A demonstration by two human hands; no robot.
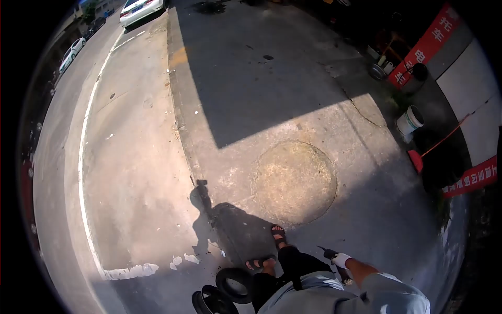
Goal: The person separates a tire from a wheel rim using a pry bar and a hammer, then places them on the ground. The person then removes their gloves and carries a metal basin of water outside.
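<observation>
My right hand (342, 260), in a white glove, is closed around a dark drill-like power tool (329, 253). A thin tip sticks out from the tool toward the left, and its lower part is partly hidden by the hand. The tool is held beside my right leg, above the shaded concrete. My left hand is outside the picture. My feet, in dark sandals (278, 236), stand on the pavement. Just left of my legs lie a black tyre (224, 282) and a second black ring-shaped wheel or tyre (205, 302).
A round concrete patch (295, 183) lies ahead. To the right are a white bucket (410, 121), a red dustpan (415, 160) with a long handle, and red banners (423, 47). A white parked car (141, 11) stands far off, beyond a painted line (82, 141).
</observation>
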